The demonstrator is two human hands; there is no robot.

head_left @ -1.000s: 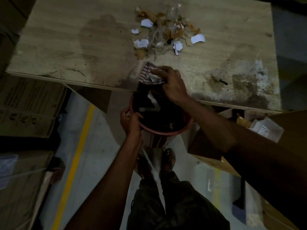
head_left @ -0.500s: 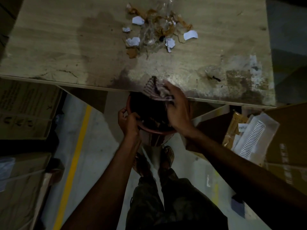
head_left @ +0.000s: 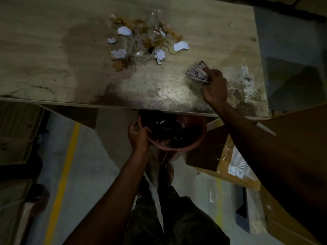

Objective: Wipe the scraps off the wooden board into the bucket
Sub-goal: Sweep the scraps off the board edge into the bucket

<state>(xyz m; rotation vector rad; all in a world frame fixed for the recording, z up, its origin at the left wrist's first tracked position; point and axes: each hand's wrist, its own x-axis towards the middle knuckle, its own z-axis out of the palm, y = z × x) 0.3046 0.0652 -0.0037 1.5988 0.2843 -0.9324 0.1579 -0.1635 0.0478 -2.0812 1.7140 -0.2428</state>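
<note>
While left hand [head_left: 138, 137] grips bucket [head_left: 198, 138] rim, right hand [head_left: 215, 87] clutches cloth [head_left: 197, 72] beside scraps [head_left: 143, 43].

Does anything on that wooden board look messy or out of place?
Yes. A loose heap of torn white paper, brown scraps and crinkled clear plastic litters the pale wooden board, away from the reddish bucket below its edge. Dark stains and whitish smears also mark the board near the right hand.

Cloth [head_left: 197, 73] now rightward, off bucket [head_left: 200, 138]
</note>
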